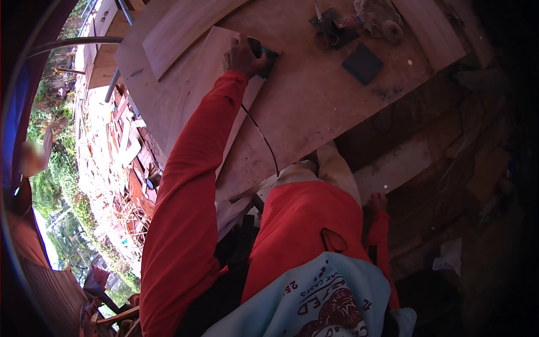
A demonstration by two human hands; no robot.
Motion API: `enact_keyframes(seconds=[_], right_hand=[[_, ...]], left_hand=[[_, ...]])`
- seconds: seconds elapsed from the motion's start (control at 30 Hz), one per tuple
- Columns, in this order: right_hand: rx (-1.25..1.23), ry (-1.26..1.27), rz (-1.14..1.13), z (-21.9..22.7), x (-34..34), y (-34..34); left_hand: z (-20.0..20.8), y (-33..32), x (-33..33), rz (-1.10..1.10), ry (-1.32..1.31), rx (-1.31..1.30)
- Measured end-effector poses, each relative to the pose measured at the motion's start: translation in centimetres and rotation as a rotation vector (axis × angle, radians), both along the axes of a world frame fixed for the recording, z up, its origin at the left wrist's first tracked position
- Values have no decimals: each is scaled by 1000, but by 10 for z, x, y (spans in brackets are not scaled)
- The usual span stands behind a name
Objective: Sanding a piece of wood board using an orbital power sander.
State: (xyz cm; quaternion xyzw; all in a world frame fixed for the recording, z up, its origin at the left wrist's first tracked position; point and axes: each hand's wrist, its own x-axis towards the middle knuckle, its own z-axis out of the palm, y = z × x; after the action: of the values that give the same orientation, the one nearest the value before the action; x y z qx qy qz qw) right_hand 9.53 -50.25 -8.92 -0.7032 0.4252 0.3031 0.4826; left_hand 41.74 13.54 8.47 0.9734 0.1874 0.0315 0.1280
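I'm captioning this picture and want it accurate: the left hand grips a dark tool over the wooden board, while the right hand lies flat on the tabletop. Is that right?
Not quite: the right hand is off the tabletop, down beside the body, as the head view shows. The left hand does grip a dark tool over the wooden board.

Strong daylight comes in from the left, where the workspace stands open to green trees (pixel 70 241) and a bright, partly washed-out heap of wood scraps (pixel 115 196). Something blue, perhaps a sheet, lines the left rim, above a brown ribbed panel (pixel 42 297). A broad wooden worktable (pixel 314 112) fills the upper middle. Toward the right, the floor (pixel 418 224) sinks into deep shadow around a pale scrap (pixel 448 257).
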Motion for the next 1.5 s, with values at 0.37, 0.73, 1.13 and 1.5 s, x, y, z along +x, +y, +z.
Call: enact_keyframes(seconds=[0.37,0.73,1.13,1.5], right_hand=[[-40,55,111,-12,-30,2],[19,54,-19,7,-9,26],[15,107,74,15,5,35],[-26,65,122,9,-9,29]], left_hand=[[3,11,-26,22,-7,5],[13,23,-67,87,58,-13],[9,20,-108,79,10,-52],[3,31,-155,73,13,-59]])
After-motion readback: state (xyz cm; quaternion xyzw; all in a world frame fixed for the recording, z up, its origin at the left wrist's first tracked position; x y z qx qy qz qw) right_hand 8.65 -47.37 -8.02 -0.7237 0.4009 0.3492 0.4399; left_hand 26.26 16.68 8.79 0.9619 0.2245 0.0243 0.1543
